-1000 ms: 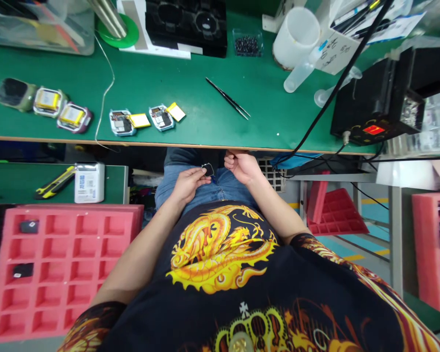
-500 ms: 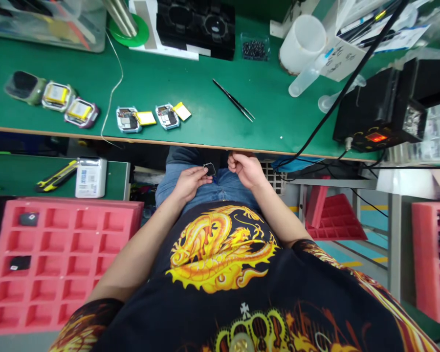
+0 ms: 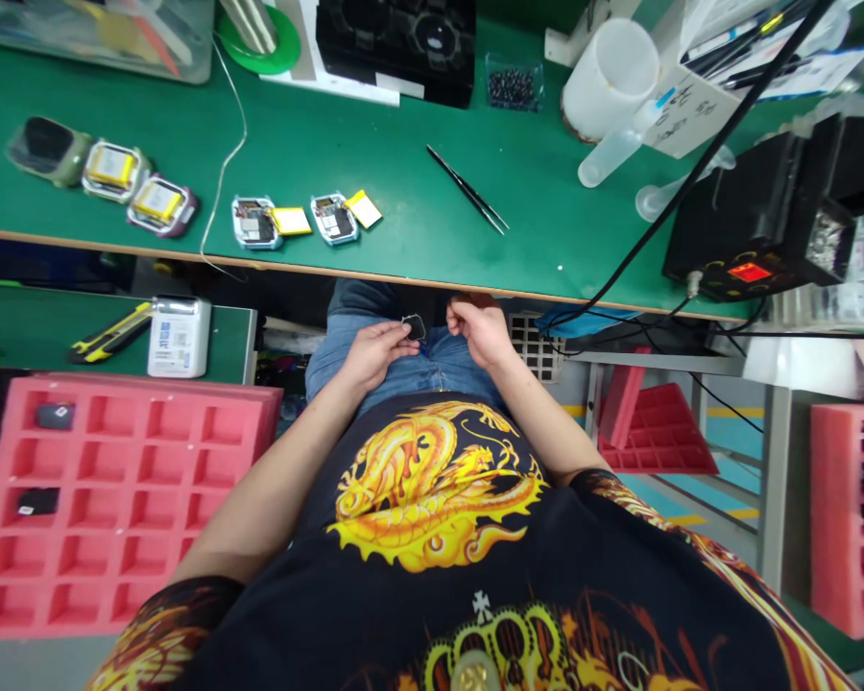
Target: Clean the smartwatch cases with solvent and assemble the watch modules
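Over my lap, below the bench edge, my left hand (image 3: 378,353) pinches a small dark square watch part (image 3: 416,328) with a pale rim. My right hand (image 3: 481,331) is beside it, a short way to the right, with curled fingers; whatever they hold, if anything, is hidden. On the bench ahead lie two opened blue watch cases (image 3: 254,225) with yellow-edged batteries (image 3: 291,221) folded out to their right. Black tweezers (image 3: 468,190) lie to the right of them. Farther left are two cases with batteries inside (image 3: 162,203) and a greenish watch case (image 3: 52,151).
A pink foam tray (image 3: 122,415) with two dark pieces stands at my left, near a yellow cutter (image 3: 113,331) and a white box (image 3: 180,336). At the right sit a black station with a red display (image 3: 749,273), bottles and a white cup (image 3: 611,82). A cable (image 3: 691,173) crosses there.
The view has shifted slightly, so the bench items sit a little higher and farther right. The watch part in my left hand has turned slightly; both hands stay over my lap.
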`<state>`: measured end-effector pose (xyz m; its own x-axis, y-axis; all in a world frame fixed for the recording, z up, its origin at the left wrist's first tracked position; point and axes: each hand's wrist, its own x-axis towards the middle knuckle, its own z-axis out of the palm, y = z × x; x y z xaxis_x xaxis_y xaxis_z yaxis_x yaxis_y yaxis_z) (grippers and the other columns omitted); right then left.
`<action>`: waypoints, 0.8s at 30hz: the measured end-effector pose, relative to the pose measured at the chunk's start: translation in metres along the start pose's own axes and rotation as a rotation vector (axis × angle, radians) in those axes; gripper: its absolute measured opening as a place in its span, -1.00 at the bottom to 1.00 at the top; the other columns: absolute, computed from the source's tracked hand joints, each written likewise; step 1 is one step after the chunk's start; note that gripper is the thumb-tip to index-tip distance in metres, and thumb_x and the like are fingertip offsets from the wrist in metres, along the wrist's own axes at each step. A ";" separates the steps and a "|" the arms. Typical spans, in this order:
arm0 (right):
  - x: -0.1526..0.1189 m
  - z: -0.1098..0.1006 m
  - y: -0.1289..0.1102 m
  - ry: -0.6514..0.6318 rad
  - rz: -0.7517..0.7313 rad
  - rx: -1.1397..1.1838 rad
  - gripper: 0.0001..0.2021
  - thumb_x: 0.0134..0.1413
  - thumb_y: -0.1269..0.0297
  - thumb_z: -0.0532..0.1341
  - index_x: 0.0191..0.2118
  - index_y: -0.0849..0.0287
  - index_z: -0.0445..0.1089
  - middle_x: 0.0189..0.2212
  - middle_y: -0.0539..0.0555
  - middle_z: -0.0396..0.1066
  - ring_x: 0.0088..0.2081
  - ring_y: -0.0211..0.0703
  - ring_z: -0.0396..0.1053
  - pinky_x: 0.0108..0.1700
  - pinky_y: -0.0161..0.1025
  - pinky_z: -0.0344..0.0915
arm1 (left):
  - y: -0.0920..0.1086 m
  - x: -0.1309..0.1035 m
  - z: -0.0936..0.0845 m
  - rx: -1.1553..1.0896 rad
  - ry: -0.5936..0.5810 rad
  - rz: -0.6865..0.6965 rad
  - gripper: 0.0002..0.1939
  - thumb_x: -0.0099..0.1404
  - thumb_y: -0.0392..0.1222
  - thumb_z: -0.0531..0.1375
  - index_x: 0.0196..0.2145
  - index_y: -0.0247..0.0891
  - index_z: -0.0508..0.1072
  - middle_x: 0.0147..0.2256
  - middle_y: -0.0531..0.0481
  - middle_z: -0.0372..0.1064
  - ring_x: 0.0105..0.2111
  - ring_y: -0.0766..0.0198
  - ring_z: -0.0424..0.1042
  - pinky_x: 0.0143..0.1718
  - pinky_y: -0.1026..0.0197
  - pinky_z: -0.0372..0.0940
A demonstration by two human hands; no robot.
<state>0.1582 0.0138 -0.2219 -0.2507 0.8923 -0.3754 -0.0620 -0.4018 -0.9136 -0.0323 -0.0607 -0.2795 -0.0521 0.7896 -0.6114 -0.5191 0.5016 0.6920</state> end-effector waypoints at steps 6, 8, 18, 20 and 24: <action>-0.005 0.007 0.044 -0.140 -0.247 -0.676 -0.52 0.21 0.12 0.40 0.19 0.17 0.47 -0.11 0.12 0.53 -0.19 -0.13 0.45 -0.05 -0.20 0.42 | 0.002 -0.004 0.000 -0.017 -0.031 0.020 -0.56 0.03 -0.05 0.62 -0.23 -0.36 0.67 -0.28 -0.13 0.61 -0.32 0.22 0.60 -0.19 0.15 0.57; -0.007 0.009 0.050 -0.171 -0.310 -0.854 -0.47 0.23 0.10 0.41 0.25 0.18 0.45 0.00 0.19 0.52 -0.13 -0.08 0.47 0.04 -0.14 0.42 | 0.002 -0.005 0.001 -0.008 -0.029 0.036 -0.54 0.00 -0.04 0.64 -0.24 -0.36 0.68 -0.26 -0.12 0.61 -0.31 0.24 0.58 -0.16 0.15 0.56; 0.002 0.011 0.068 -0.182 -0.253 -0.708 -0.55 0.25 0.19 0.34 0.21 0.18 0.46 -0.04 0.17 0.52 -0.20 -0.15 0.49 -0.08 -0.20 0.48 | 0.000 -0.008 0.003 -0.019 -0.056 0.063 -0.47 -0.01 -0.07 0.64 -0.12 -0.32 0.68 -0.20 -0.13 0.63 -0.24 0.18 0.61 -0.13 0.12 0.55; 0.003 0.010 0.072 -0.202 -0.180 -0.541 -0.54 0.21 0.17 0.35 0.20 0.16 0.45 -0.06 0.14 0.52 -0.22 -0.20 0.50 -0.16 -0.26 0.47 | 0.002 -0.008 0.003 -0.032 -0.068 0.075 -0.44 0.01 -0.08 0.63 -0.06 -0.29 0.67 -0.17 -0.13 0.63 -0.23 0.17 0.61 -0.16 0.12 0.56; 0.004 0.009 0.072 -0.236 -0.087 -0.324 -0.50 0.11 0.12 0.41 0.15 0.14 0.46 -0.07 0.11 0.54 -0.22 -0.22 0.51 -0.16 -0.28 0.48 | 0.003 -0.009 0.004 -0.010 -0.093 0.073 -0.43 0.02 -0.09 0.63 -0.03 -0.29 0.67 -0.12 -0.19 0.64 -0.22 0.16 0.62 -0.18 0.14 0.55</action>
<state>0.1439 -0.0136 -0.2879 -0.4750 0.8332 -0.2831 0.2051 -0.2080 -0.9564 -0.0304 -0.0651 -0.2702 -0.0110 0.8532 -0.5214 -0.5255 0.4387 0.7290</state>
